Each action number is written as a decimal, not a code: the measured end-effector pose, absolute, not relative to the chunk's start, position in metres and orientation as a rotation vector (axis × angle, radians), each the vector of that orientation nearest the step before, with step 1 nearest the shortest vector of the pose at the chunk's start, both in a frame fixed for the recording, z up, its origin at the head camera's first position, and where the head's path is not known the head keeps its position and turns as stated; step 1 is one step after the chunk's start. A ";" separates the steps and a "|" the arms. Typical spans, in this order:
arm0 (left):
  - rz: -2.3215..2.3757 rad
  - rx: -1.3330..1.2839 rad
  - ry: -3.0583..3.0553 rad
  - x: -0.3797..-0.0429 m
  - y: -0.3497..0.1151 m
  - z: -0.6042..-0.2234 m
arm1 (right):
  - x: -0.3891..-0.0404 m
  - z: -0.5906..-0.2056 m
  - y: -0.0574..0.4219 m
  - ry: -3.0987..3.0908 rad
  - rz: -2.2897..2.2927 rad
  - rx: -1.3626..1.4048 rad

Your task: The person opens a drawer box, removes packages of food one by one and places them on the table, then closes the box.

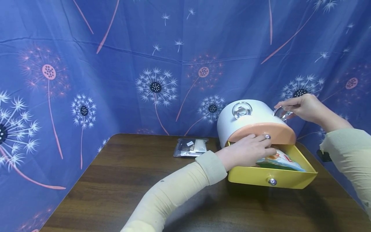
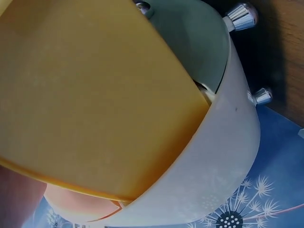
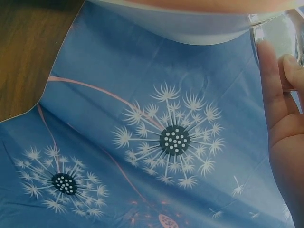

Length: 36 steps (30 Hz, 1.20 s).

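Note:
A rounded white drawer box [image 1: 227, 124] stands on the table, with a peach top drawer [image 1: 246, 132] and an extended yellow drawer [image 1: 249, 175]. Inside the yellow drawer lies a printed plastic packet [image 1: 290, 161]. My left hand [image 1: 249, 149] reaches over this drawer, its fingertips close to the peach front's silver knob [image 1: 267, 136] and its thumb by the packet; whether it touches either is unclear. At the upper right side, my right hand [image 1: 305, 108] pinches a round, silver ear-shaped piece [image 1: 280, 113] on the box between thumb and fingers. The right wrist view shows the silver piece [image 3: 280, 42] too.
A matching silver round piece [image 1: 242, 110] sits on the box's upper left. Left of the box, a clear plastic bag [image 1: 190, 147] with small contents lies on the brown table [image 1: 130, 174]. A green drawer [image 2: 194, 42] shows under the yellow one. Blue dandelion cloth [image 1: 116, 80] hangs behind.

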<state>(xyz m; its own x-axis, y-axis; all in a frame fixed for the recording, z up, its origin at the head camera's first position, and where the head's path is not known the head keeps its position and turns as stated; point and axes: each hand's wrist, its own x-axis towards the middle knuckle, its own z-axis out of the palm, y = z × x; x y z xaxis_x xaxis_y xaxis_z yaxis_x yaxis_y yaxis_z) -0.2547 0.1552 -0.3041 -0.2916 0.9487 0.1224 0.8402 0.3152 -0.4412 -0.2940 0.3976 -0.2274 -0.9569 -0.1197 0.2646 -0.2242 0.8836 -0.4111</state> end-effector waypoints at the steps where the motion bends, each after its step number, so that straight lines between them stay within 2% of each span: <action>1: 0.413 -1.603 -2.225 -0.255 0.156 -0.304 | -0.294 -0.227 0.398 -2.819 0.655 0.261; 25: 0.391 -1.663 -2.270 -0.254 0.166 -0.303 | -0.293 -0.227 0.400 -2.810 0.662 0.259; 36: 0.422 -1.579 -2.283 -0.257 0.168 -0.297 | -0.295 -0.226 0.400 -2.816 0.628 0.276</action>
<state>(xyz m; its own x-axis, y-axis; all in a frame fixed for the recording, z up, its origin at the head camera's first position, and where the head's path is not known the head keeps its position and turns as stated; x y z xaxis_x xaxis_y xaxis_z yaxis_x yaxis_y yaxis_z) -0.2573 0.1676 -0.2973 -0.3293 0.9387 0.1023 0.8402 0.3408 -0.4219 -0.2953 0.4004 -0.2264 -0.9527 -0.1300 0.2747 -0.2343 0.8897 -0.3918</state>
